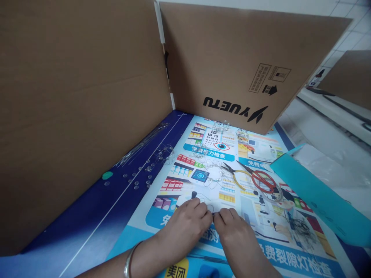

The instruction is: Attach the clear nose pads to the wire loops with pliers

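My left hand [191, 221] and my right hand [234, 227] are close together over the printed sheet [216, 195]. Both are closed in a pinch, their fingertips nearly meeting. Between them is a thin wire [211, 208], part of it curving in a small loop above the left fingers; the rest is hidden. Just beyond my hands lies a ring of wire with clear beads [214, 172]. To the right of it rest yellow-handled pliers [242, 179] and red-handled scissors [265, 181], close together. Loose clear beads [136, 181] are scattered on the dark blue surface to the left.
Cardboard panels [87, 96] wall off the left and back. Straight wires [139, 144] lie along the left panel, near a small green piece [107, 175]. More beaded wire [165, 154] lies farther back. A wire tangle [303, 229] and a teal folder [319, 193] are at right.
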Motion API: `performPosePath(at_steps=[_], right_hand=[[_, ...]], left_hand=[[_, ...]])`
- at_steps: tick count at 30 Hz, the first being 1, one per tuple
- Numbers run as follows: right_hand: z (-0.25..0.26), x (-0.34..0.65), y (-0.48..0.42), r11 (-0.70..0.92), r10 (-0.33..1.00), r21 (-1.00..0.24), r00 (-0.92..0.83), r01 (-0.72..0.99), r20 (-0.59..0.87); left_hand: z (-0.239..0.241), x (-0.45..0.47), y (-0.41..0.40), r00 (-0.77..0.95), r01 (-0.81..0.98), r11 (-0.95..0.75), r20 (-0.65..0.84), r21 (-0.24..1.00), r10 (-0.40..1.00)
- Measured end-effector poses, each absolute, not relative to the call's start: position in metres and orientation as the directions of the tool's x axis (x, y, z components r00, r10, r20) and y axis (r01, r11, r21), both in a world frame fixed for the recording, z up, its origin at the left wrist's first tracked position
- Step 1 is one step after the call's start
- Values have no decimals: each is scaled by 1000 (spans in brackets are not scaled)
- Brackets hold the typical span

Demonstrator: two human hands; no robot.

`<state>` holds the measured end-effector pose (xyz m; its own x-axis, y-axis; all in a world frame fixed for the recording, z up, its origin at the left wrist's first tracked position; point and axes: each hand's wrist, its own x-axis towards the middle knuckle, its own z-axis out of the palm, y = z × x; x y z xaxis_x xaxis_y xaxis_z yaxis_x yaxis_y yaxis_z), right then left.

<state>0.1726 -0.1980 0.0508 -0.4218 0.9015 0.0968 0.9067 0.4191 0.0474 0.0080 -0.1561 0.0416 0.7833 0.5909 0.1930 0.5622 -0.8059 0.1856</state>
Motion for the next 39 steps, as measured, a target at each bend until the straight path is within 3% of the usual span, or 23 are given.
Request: performPosePath(at_steps=[5,9,13,20,26,32,39], right_hand=[[44,176,-194,366,928,-119,-353,923,117],[43,182,-186,280,959,-386,-272,879,76],[49,185,-179,155,978,-681,-209,716,3],[47,189,-177,-77,968,-898,-183,434,-172],[43,187,-177,-164,969,-952,-138,259,-204],[48,189,-174,-240,949,-956,-167,169,-267],[58,208,-171,-177,855,-892,-383,416,-349]], left_hand=[[42,6,-153,746,588,-769,200,251,636],[38,3,-150,679,614,-717,243,330,693],[33,3,-147,602,623,-654,271,429,751],[32,3,-142,477,491,-510,271,706,836],[33,9,-142,393,332,-283,141,900,909],[33,11,-141,410,228,-69,-32,971,911],[39,4,-141,613,349,-150,-105,925,783]])
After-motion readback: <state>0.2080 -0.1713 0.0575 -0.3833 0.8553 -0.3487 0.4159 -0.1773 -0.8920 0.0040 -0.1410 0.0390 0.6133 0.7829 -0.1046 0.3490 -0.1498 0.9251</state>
